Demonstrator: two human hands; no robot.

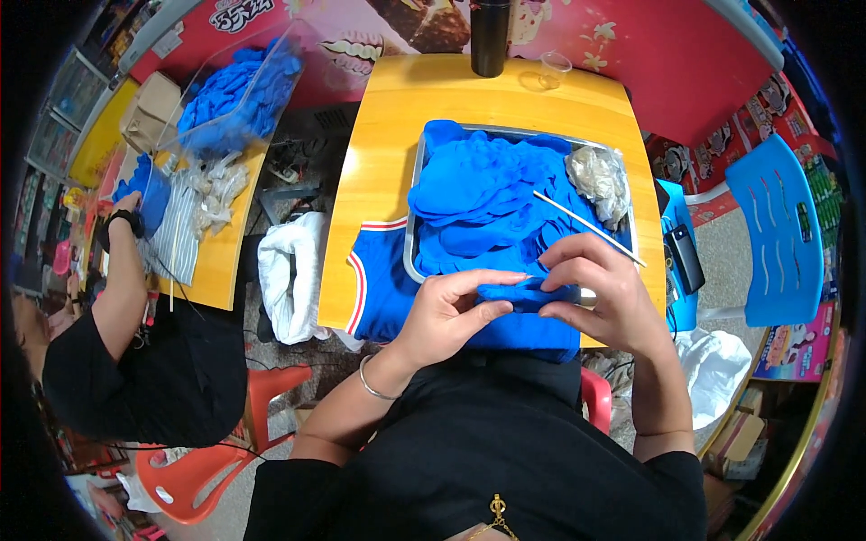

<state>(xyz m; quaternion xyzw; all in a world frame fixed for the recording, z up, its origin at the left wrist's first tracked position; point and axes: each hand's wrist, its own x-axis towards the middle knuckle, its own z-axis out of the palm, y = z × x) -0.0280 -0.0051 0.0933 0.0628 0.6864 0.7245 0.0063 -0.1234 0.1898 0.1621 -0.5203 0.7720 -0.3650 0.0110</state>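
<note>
Between my two hands, just in front of a metal tray [411, 248], is a small blue fabric piece [521, 295]. My left hand [456, 311] pinches its left end between thumb and fingers. My right hand [600, 293] is closed on its right end, the fingers bent over it. A small pale tip shows beside the right fingers; I cannot make out what it is. Piled in the tray are many flat blue fabric pieces [478, 176]. A thin white stick [591, 229] lies slanting across them, near a crumpled clear plastic bag [598, 185].
A blue jersey [381, 266] with striped trim lies under the tray on the yellow table [361, 144]. A black tumbler [489, 41] and clear cup [551, 72] stand at the back. At left, a co-worker's hand [126, 204] is near a clear bin [239, 99]. A blue chair [776, 234] stands right.
</note>
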